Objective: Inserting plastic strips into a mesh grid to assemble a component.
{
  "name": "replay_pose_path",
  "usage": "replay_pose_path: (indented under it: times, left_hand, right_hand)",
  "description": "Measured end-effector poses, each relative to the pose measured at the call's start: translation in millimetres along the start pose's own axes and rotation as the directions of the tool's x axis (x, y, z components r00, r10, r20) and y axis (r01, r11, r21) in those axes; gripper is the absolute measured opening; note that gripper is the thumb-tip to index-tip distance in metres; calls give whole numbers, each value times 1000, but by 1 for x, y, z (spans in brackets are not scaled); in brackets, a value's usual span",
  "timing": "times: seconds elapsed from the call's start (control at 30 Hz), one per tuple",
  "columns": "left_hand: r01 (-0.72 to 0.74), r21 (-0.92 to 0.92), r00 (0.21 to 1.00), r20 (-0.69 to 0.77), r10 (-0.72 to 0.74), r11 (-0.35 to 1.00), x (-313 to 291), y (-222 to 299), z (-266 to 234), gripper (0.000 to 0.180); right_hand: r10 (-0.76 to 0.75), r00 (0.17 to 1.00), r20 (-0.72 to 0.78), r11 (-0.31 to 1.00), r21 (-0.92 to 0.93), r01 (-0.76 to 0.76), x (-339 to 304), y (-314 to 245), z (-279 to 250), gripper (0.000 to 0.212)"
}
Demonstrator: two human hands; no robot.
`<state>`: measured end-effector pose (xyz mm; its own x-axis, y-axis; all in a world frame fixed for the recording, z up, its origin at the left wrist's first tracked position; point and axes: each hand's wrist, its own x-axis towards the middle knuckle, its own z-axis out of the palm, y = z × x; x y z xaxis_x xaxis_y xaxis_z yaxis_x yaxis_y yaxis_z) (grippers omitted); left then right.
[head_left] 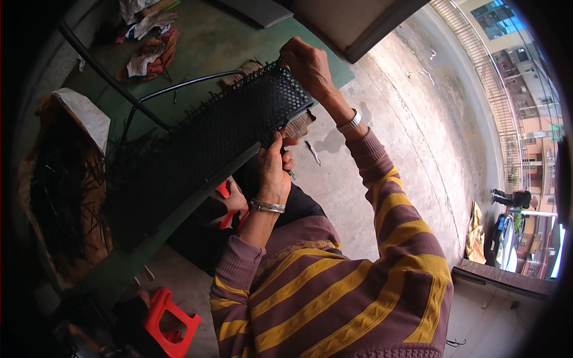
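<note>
A long black perforated panel (221, 128), with short black bristle-like strips sticking up along its far edge, lies slanting across a green bench. At its right end, my right hand (311, 67) is closed on the far corner; the fingertips are partly hidden. My left hand (274, 172) is curled closed at the near corner, thumb against the panel's edge. Thin dark strands poke out below its fingers. Beneath the right end, a piece of corrugated cardboard (298, 124) shows between the hands.
Black strips fill an open sack (65, 197) at left. A dark curved rod (179, 82) and rumpled cloths (152, 59) lie beyond the panel. Another person's hand (234, 200) is below the bench, near red plastic. A red stool (170, 322) stands at lower left.
</note>
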<state>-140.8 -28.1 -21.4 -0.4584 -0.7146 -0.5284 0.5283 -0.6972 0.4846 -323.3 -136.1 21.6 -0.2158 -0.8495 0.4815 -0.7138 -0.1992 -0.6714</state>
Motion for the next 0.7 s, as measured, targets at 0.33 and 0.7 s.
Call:
replay_pose_path:
  times: [0.33,0.7]
  left_hand:
    - [-23,-21,1000,21,23,1000,0,0,1,17]
    - [-44,-1,999,1,44,999,1,2,-1,21]
  right_hand:
    - [-8,988,156,1000,17,6,9,-2,-7,12]
    - [-164,986,-20,899,-415,141,-3,1,12,7]
